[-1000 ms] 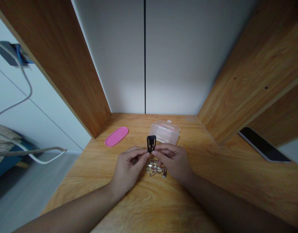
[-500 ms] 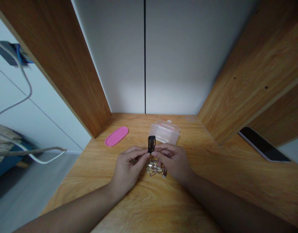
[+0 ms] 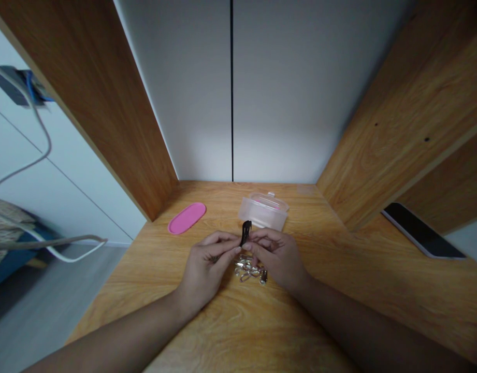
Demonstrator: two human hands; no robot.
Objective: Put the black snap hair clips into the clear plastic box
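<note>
Fingertips [image 3: 238, 249] of both our hands pinched the black hair clip [image 3: 246, 232]: left hand [image 3: 205, 269] and right hand [image 3: 279, 256] closed on its lower end, clip upright above the silver clips pile [image 3: 249, 270]. We judged it light, thin, springy, slick; best gripped by the flat sides. Clear box [image 3: 263, 211] sat just behind, pink lid [image 3: 186, 218] left. Desk [image 3: 238, 326] edge lay near; side panels boxed us in.
</note>
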